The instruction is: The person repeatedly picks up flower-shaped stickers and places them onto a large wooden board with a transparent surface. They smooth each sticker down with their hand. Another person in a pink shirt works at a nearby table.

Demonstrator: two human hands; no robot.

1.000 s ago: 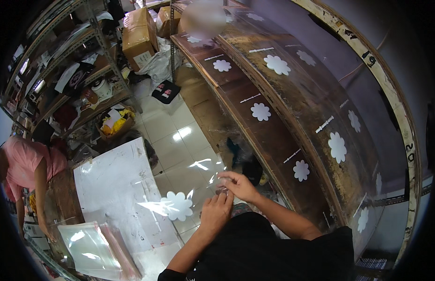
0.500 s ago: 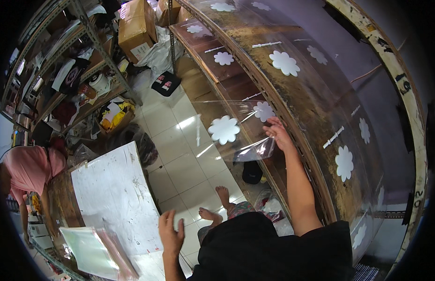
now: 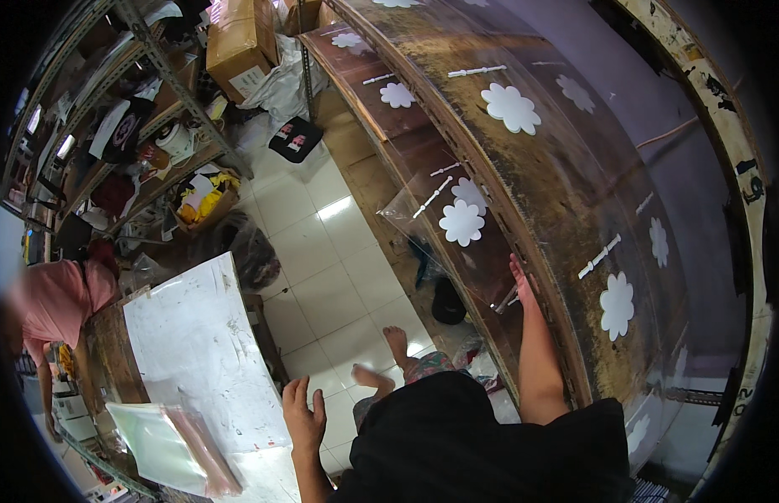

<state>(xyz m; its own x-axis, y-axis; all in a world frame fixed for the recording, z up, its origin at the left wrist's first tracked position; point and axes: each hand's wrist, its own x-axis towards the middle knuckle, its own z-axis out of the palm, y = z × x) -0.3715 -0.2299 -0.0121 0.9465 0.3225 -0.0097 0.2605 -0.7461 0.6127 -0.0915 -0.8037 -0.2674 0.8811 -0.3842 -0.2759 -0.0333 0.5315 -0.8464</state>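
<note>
A clear plastic sheet [image 3: 419, 230] lies over the lower wooden shelf at my right, its left corner sticking out past the shelf edge. On it show a white scalloped flower shape [image 3: 462, 223] and a slim white stick shape [image 3: 432, 198]. My right hand [image 3: 522, 281] reaches in by the sheet's near corner, against the upper shelf's rim. Its visible fingers are stretched out, and part of the hand is hard to see. My left hand [image 3: 304, 416] hovers near the white board [image 3: 205, 344], thumb apart from the fingers, holding nothing.
The upper shelf [image 3: 457, 105] carries more clear sheets with white flowers. A stack of clear sheets [image 3: 167, 448] lies beside the white board. A person in a pink shirt [image 3: 58, 306] bends at the left. Metal racks, a cardboard box [image 3: 241, 46] and a black cap [image 3: 296, 139] stand farther off.
The clear sheet has moved right from above the floor onto the lower shelf. My right hand has moved down and nearer, beside the shelf rim. My left hand has barely shifted.
</note>
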